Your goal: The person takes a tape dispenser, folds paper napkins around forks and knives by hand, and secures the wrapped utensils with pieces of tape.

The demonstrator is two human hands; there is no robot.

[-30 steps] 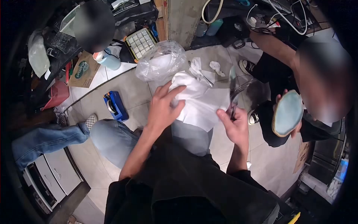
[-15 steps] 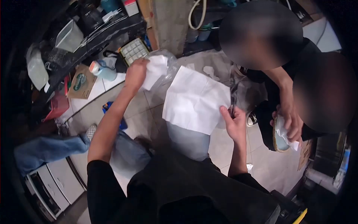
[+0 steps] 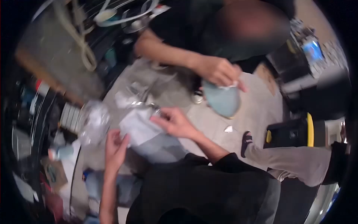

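Observation:
A white sheet [image 3: 140,127] lies over my raised knee, blurred by motion. My left hand [image 3: 117,145] is at the sheet's left edge, with its thumb and fingers apart and nothing visible between them. At the sheet's far right corner, my right hand [image 3: 177,121] is closed around a narrow dark, shiny tool [image 3: 153,107]; blur hides its exact kind. Beyond the sheet's left side is a crumpled clear plastic bag [image 3: 95,121].
Opposite me, a co-worker's hand [image 3: 218,71] presses white material onto a pale blue oval piece [image 3: 223,100]. A black case with yellow trim [image 3: 291,132] stands at right, near another person's leg [image 3: 298,160]. A bottle [image 3: 61,153] and cardboard box [image 3: 54,173] are at left.
My view has swung to the right. My left hand has come back from the plastic bag to the sheet, and the smaller white piece it held is no longer in it.

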